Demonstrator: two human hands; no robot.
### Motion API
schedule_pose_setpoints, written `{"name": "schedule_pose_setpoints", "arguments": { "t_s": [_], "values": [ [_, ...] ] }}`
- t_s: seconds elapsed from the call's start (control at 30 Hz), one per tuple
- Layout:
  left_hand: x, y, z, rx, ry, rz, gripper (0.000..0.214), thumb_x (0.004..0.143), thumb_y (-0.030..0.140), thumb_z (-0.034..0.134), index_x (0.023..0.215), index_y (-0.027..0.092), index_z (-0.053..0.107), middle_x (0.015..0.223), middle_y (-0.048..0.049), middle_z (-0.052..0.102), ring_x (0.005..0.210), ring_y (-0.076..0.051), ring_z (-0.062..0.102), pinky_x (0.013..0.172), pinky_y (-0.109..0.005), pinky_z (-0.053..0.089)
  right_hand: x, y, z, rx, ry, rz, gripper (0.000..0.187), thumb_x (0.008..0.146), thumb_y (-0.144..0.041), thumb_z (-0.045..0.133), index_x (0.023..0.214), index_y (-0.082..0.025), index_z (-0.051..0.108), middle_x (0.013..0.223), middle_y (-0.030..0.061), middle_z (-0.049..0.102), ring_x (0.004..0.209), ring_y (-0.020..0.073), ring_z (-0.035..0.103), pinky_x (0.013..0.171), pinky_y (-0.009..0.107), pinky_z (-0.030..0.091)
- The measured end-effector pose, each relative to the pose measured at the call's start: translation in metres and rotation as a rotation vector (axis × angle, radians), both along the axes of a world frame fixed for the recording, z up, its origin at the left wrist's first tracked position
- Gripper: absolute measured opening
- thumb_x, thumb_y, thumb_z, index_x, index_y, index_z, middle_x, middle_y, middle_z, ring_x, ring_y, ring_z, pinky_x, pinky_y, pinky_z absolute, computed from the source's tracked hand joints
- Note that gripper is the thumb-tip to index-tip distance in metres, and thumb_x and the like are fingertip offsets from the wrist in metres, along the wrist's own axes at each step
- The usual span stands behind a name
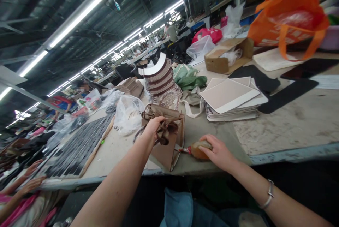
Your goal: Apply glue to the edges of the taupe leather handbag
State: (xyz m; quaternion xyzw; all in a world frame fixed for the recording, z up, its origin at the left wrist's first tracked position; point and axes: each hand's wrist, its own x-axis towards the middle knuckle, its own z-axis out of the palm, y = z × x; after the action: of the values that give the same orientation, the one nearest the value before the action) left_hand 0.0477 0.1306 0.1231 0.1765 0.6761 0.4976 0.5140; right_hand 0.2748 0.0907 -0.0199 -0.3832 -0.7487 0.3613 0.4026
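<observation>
A small brown paper gift bag with a brown ribbon bow stands near the table's front edge. My left hand is closed on the bow at the bag's top. Just right of the bag, my right hand wraps round a brownish glue bottle lying on the table, its red nozzle pointing at the bag's lower side.
A stack of flat beige card sheets lies behind my right hand. A curved pile of brown and white pieces, clear plastic bags, a cardboard box and an orange bag stand further back. Another person's hands rest at the left.
</observation>
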Motion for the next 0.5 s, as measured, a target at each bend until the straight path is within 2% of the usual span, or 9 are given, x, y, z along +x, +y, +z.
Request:
{"name": "schedule_pose_setpoints", "arguments": {
  "t_s": [0.17, 0.23, 0.33, 0.43, 0.5],
  "values": [
    [0.000, -0.009, 0.005, 0.011, 0.058, 0.002, 0.020, 0.069, 0.008, 0.052, 0.050, 0.011, 0.056, 0.038, -0.0012, 0.054, 0.030, -0.009, 0.046, 0.033, -0.018, 0.035, 0.003, 0.000, -0.012, -0.040, -0.019, 0.035, 0.023, 0.082, -0.040, 0.053, 0.096, -0.023, 0.059, 0.094, 0.0043, 0.064, 0.088, 0.0222, 0.061, 0.080, 0.033, 0.049],
    [-0.005, -0.011, 0.007, 0.027, 0.085, 0.014, 0.019, 0.068, 0.007, 0.052, 0.050, 0.012, 0.056, 0.037, -0.0015, 0.053, 0.030, -0.009, 0.045, 0.034, -0.019, 0.035, 0.002, 0.005, -0.017, -0.027, -0.011, -0.026, 0.029, 0.080, -0.047, 0.053, 0.095, -0.022, 0.061, 0.094, 0.0057, 0.065, 0.087, 0.0239, 0.062, 0.079, 0.035, 0.050],
    [-0.011, -0.017, 0.012, 0.065, 0.143, 0.023, 0.016, 0.065, 0.007, 0.054, 0.049, 0.012, 0.055, 0.037, -0.0016, 0.052, 0.030, -0.010, 0.044, 0.035, -0.021, 0.037, -0.002, 0.009, -0.017, -0.040, -0.011, 0.003, 0.035, 0.075, -0.051, 0.055, 0.091, -0.021, 0.064, 0.092, 0.0071, 0.067, 0.085, 0.0257, 0.064, 0.078, 0.036, 0.052],
    [-0.016, -0.031, 0.021, 0.160, 0.247, 0.013, 0.007, 0.061, 0.009, 0.057, 0.055, 0.012, 0.059, 0.044, -0.0023, 0.058, 0.036, -0.012, 0.050, 0.041, -0.024, 0.045, -0.002, 0.007, -0.012, -0.142, -0.005, 0.119, 0.036, 0.072, -0.053, 0.058, 0.088, -0.023, 0.066, 0.090, 0.0058, 0.070, 0.084, 0.0261, 0.066, 0.075, 0.034, 0.055],
    [-0.021, -0.042, 0.027, 0.245, 0.347, -0.003, 0.005, 0.060, 0.011, 0.061, 0.065, 0.012, 0.063, 0.057, -0.0040, 0.066, 0.046, -0.015, 0.058, 0.049, -0.026, 0.050, 0.003, 0.009, -0.013, -0.236, 0.042, 0.114, 0.038, 0.070, -0.057, 0.060, 0.090, -0.025, 0.067, 0.086, 0.0044, 0.071, 0.079, 0.0264, 0.068, 0.069, 0.032, 0.057]
  ]
}}
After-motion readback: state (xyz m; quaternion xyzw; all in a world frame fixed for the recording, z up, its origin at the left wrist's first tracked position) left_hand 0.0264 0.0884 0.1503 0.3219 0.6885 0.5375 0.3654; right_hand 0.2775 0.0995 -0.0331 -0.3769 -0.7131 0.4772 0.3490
